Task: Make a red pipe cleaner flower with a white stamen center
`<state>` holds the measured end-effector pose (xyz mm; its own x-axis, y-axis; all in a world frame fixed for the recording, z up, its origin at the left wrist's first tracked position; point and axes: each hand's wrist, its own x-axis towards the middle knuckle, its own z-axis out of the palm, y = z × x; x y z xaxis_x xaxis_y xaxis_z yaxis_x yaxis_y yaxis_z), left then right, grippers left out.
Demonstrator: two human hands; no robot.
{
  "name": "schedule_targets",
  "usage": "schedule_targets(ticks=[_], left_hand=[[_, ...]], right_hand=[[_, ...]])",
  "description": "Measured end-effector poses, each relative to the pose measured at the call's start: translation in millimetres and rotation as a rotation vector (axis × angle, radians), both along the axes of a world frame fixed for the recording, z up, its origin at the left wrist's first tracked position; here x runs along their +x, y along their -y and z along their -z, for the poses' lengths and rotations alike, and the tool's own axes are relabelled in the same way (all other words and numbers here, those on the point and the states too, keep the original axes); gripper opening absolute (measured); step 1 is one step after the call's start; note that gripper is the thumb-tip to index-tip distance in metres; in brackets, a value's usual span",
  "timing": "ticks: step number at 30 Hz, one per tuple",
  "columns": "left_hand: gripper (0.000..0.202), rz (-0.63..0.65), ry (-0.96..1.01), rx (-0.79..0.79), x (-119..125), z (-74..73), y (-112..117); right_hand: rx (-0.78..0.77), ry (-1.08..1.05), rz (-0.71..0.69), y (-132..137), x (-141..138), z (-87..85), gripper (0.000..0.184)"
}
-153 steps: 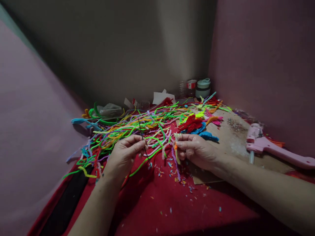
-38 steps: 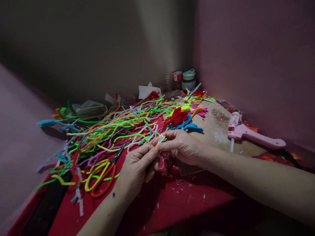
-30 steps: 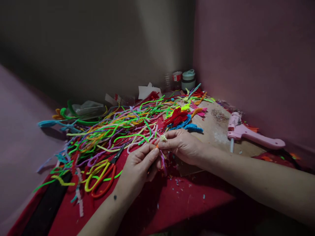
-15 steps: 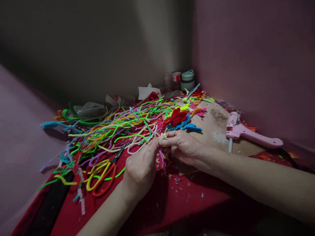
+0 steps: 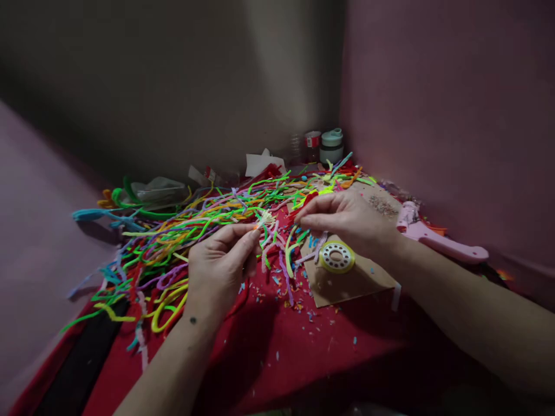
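My left hand (image 5: 219,266) pinches a small cream tuft with an orange base (image 5: 264,218), holding it up over the red cloth. My right hand (image 5: 349,218) hovers a little to the right of it, thumb and forefinger pressed together near the tuft. What they hold is too thin to make out. Just below the right hand a yellow-rimmed tape roll (image 5: 336,257) lies on a piece of cardboard (image 5: 347,286). A big tangle of coloured pipe cleaners (image 5: 195,222) spreads behind and left of both hands.
A pink glue gun (image 5: 433,241) lies right of my right wrist, by the wall. Yellow and orange scissor handles (image 5: 169,301) peek out beside my left wrist. Small cups (image 5: 332,144) and paper scraps stand in the back corner. Cut bits litter the red cloth (image 5: 303,358).
My hands have drawn apart. The tuft is now in my left hand alone, and my right hand has moved up and to the right, uncovering the tape roll on the cardboard.
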<state>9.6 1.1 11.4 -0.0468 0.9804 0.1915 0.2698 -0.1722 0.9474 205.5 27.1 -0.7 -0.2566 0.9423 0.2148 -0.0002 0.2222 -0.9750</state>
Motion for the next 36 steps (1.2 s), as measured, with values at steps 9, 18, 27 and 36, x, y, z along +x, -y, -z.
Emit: schedule_targets(ticks=[9,18,27,36], left_hand=[[0.007,0.104,0.156,-0.154,-4.4,13.3,2.0],[0.014,0.204,0.182,-0.269,-7.1,20.1,3.8],[0.014,0.248,0.302,-0.327,4.8,19.7,11.5],[0.015,0.207,0.459,-0.314,6.3,21.6,9.3]], right_hand=[[0.455,1.185,-0.012,30.8,29.6,29.0,0.01],[0.226,0.915,-0.072,46.0,48.2,19.2,0.006],[-0.276,0.031,-0.17,42.0,34.3,23.9,0.013],[-0.519,-0.266,-0.329,29.7,-6.8,15.8,0.028]])
